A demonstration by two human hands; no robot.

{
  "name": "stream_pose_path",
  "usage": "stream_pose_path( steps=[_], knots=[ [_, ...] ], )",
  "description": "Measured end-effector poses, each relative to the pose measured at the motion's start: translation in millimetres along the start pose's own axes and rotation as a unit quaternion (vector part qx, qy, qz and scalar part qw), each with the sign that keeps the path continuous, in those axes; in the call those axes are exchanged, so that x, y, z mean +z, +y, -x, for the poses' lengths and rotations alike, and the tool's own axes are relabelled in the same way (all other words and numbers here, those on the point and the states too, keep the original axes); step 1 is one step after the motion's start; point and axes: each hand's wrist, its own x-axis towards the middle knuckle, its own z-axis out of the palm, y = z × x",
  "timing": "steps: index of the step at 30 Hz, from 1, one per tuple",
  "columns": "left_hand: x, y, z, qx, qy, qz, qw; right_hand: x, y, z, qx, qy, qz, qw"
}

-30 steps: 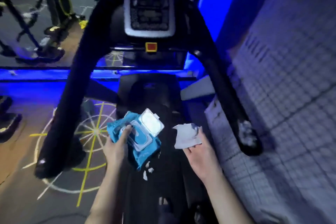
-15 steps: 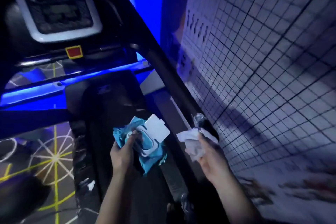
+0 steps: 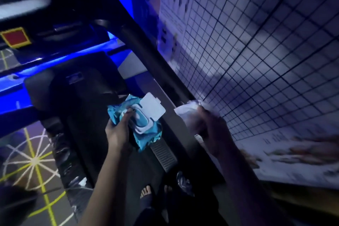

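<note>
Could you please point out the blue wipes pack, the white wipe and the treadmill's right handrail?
blue wipes pack (image 3: 144, 138): head view, crinkled lower wrapper.
white wipe (image 3: 184, 113): head view, its left part.
right handrail (image 3: 145, 56): head view, middle of bar.

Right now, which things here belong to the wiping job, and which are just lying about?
In the job: blue wet-wipe pack, lid open, held by left hand; white wipe gripped by right hand; treadmill handrail by the wipe.
Lying about: red stop button; grid wall chart; ribbed footplate.
</note>
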Motion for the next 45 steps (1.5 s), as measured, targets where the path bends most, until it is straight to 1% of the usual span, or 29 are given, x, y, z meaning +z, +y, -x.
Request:
stream_pose_path(
  steps=[3, 6, 10, 12, 15, 16, 19, 21, 23, 26, 29, 32, 34, 37, 40, 43, 45],
  knots=[
    [22.2, 1.6, -7.0, -0.012, -0.017, 0.014, 1.000, -6.4, -12.2, -4.3, 0.007, 0.024, 0.009, 1.000],
    [35.5, 1.6, -7.1, -0.021, -0.025, 0.026, 0.999, -20.1, -31.4, -13.2, -0.002, 0.043, -0.018, 0.999],
    [44.0, 0.0, -12.5, 0.023, -0.014, 0.016, 1.000, -32.0, -50.3, -28.6, -0.033, -0.006, -0.004, 0.999],
    [49.2, -3.5, -21.5, 0.041, -0.010, 0.021, 0.999, -34.0, -53.1, -44.3, -0.036, 0.003, -0.002, 0.999],
    [61.9, -14.0, -32.8, 0.076, 0.004, 0.043, 0.996, -37.0, -48.0, -72.4, -0.029, -0.013, -0.033, 0.999],
    [66.7, -19.2, -37.8, 0.098, 0.013, 0.054, 0.994, -39.1, -45.6, -84.3, -0.032, -0.023, -0.038, 0.999],
    [82.8, -41.8, -52.3, 0.188, 0.061, 0.091, 0.976, -53.3, -32.1, -124.1, -0.075, -0.098, -0.032, 0.992],
    [91.6, -70.6, -60.1, 0.256, 0.106, 0.121, 0.953, -69.9, -11.0, -152.3, -0.096, -0.159, -0.040, 0.982],
    [93.5, -101.2, -59.3, 0.302, 0.160, 0.140, 0.929, -83.4, -0.8, -169.1, -0.111, -0.196, -0.052, 0.973],
    [94.2, -134.0, -29.6, 0.295, 0.215, 0.121, 0.923, -108.4, 1.1, -162.1, -0.130, -0.232, -0.050, 0.963],
    [82.2, -141.4, 2.1, 0.275, 0.221, 0.143, 0.925, -118.0, -9.4, -159.6, -0.146, -0.233, -0.051, 0.960],
    [70.1, -147.1, 29.2, 0.291, 0.238, 0.137, 0.917, -124.6, -8.3, -170.3, -0.184, -0.192, 0.019, 0.964],
    [65.5, -154.3, 46.1, 0.304, 0.264, 0.143, 0.904, -131.7, -1.1, -171.1, -0.203, -0.200, 0.055, 0.957],
    [62.2, -173.5, 60.5, 0.311, 0.258, 0.147, 0.903, -136.1, 14.8, -168.0, -0.251, -0.223, 0.140, 0.932],
    [61.5, -194.2, 74.0, 0.290, 0.246, 0.150, 0.913, -125.5, 24.0, -173.9, -0.325, -0.262, 0.243, 0.875],
    [65.2, -212.7, 81.4, 0.259, 0.242, 0.165, 0.921, -113.5, 28.1, -185.5, -0.334, -0.332, 0.324, 0.821],
    [68.7, -220.6, 85.8, 0.236, 0.236, 0.189, 0.923, -112.7, 35.2, -190.8, -0.317, -0.358, 0.374, 0.795]
  ],
)
